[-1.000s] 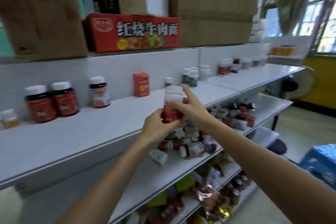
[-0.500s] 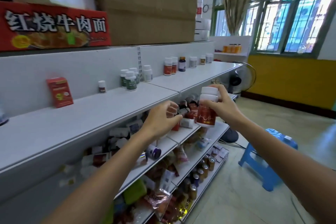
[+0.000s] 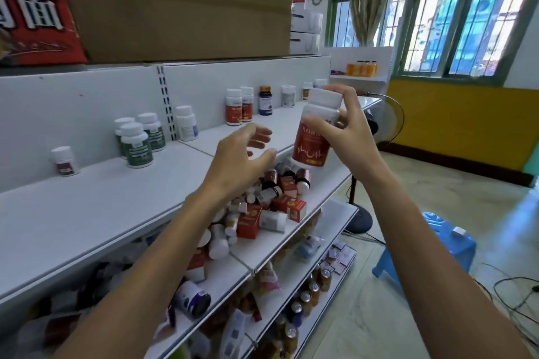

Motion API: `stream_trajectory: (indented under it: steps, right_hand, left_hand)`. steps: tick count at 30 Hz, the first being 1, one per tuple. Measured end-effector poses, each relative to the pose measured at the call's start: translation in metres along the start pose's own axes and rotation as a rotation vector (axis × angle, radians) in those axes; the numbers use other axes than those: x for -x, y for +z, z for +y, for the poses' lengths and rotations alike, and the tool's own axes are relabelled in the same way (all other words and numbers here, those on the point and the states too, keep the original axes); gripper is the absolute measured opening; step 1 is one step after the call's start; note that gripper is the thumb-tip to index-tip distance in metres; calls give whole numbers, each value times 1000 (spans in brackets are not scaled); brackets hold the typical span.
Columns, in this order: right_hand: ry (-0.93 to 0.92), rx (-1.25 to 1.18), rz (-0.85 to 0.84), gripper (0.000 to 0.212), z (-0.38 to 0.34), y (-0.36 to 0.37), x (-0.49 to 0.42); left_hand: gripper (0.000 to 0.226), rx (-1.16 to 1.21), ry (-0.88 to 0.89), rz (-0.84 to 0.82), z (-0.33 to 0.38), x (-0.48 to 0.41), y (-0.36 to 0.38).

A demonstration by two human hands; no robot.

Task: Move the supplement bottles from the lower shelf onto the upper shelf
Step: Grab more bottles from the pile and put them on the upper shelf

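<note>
The right hand [image 3: 348,128] grips a white-capped plastic bottle with a red label [image 3: 312,141] near its top, thumb across the shoulder and fingers curled behind the cap. The bottle is roughly upright and held in the air just off the front edge of the white metal upper shelf [image 3: 102,204], resting on neither shelf. The left hand [image 3: 240,160] hovers beside it with fingers loosely spread and slightly bent, holding nothing, apart from the bottle. Directly below both hands, on the white lower shelf [image 3: 262,251], lies a jumbled heap of small bottles and red cardboard boxes [image 3: 262,204], most of them tipped over. On the upper shelf, against the back panel, stand a cluster of three white-capped bottles with green labels [image 3: 140,140], a small white bottle with a dark label [image 3: 64,160] to their left, a plain white bottle [image 3: 185,123] to their right, then a pair of red-labelled bottles [image 3: 237,106] and a dark blue bottle [image 3: 266,100] farther along. The top tier carries a large brown cardboard box [image 3: 175,3] and a red printed carton [image 3: 32,23]. On the floor to the right stands a blue plastic stool [image 3: 446,245].
</note>
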State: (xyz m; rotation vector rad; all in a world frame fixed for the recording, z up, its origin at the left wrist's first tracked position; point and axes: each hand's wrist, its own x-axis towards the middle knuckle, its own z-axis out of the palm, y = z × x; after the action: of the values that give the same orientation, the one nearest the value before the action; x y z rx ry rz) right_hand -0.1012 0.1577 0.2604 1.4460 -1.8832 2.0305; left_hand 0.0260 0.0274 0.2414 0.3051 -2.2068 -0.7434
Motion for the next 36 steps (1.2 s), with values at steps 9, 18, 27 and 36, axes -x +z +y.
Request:
stream_trajectory:
  steps: [9, 18, 27, 36]
  right_hand:
    - [-21, -51, -72, 44, 77, -1, -102]
    - [-33, -137, -255, 48, 179, 32, -214]
    - [-77, -86, -681, 61, 246, 84, -296]
    - [-143, -76, -743, 65, 265, 99, -317]
  left_hand:
    - [18, -63, -76, 105, -60, -87, 38]
    - [15, -227, -175, 236, -99, -147, 74]
    - [31, -540, -507, 70, -114, -182, 131]
    - [37, -811, -701, -33, -118, -191, 166]
